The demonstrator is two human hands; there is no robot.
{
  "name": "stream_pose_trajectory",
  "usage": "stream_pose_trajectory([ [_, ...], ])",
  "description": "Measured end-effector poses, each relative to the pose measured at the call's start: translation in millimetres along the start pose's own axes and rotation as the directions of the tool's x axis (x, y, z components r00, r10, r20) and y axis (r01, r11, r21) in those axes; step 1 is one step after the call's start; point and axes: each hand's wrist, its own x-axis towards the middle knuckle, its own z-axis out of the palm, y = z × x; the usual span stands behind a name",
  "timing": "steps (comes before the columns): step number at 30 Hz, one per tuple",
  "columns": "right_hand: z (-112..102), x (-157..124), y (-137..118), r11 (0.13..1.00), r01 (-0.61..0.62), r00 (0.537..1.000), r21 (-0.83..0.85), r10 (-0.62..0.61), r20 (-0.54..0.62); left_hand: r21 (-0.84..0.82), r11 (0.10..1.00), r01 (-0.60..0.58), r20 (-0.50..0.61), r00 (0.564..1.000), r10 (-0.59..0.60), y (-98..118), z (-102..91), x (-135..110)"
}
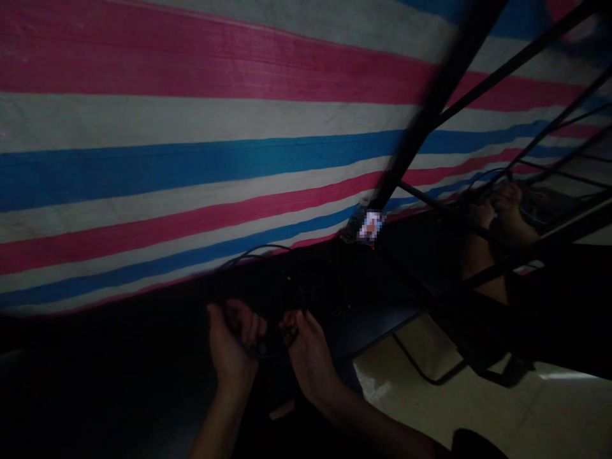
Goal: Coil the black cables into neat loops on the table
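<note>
The left hand (232, 347) sits low in the view, at about 7 o'clock from the centre, its fingers curled in toward the palm around a thin dark cable (261, 250). The right hand (308, 354) is just beside it at its 3 o'clock, fingertips pinched together on the same cable; a small dark lump shows between the two hands, but the gloom hides what it is. From the hands the cable loops up toward 12 o'clock and arcs over the dark tabletop (373, 299), which lies under and beyond both hands and is too dim to show detail.

Behind it all hangs a striped tarp (191, 127) in pink, white and blue bands, filling the upper half of the view. A black pole (430, 108) slants from 1 o'clock down to a small blurred tag (370, 226) at the tarp's lower edge. At 3 o'clock, well apart from the person's own hands, another person's hands (502, 204) work among black frame bars (549, 127) and wires. Pale floor (526, 408) shows at 4 o'clock, with a thin black frame leg (421, 370) crossing it.
</note>
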Motion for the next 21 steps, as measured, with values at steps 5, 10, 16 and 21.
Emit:
stream_pose_trajectory([
  [5, -11, -5, 0, 0.991, -0.133, 0.986, -0.018, 0.134, 0.099, 0.053, 0.998, 0.025, 0.003, 1.000, -0.026, 18, 5.4, 10],
  [10, -8, 3, -9, 0.999, -0.025, 0.996, -0.033, 0.028, 0.082, 0.155, 0.987, -0.044, 0.005, 0.999, 0.044, 13, -5.5, 15],
  [16, -6, 16, -29, 0.982, 0.133, 0.987, -0.136, -0.120, 0.103, 0.399, 0.915, 0.055, 0.134, 0.984, -0.118, -11, -55.4, 11],
  [21, -10, 20, -39, 0.949, 0.221, 0.973, -0.226, -0.199, 0.116, 0.742, 0.664, 0.089, 0.292, 0.849, -0.440, -4, -102.5, -13],
])
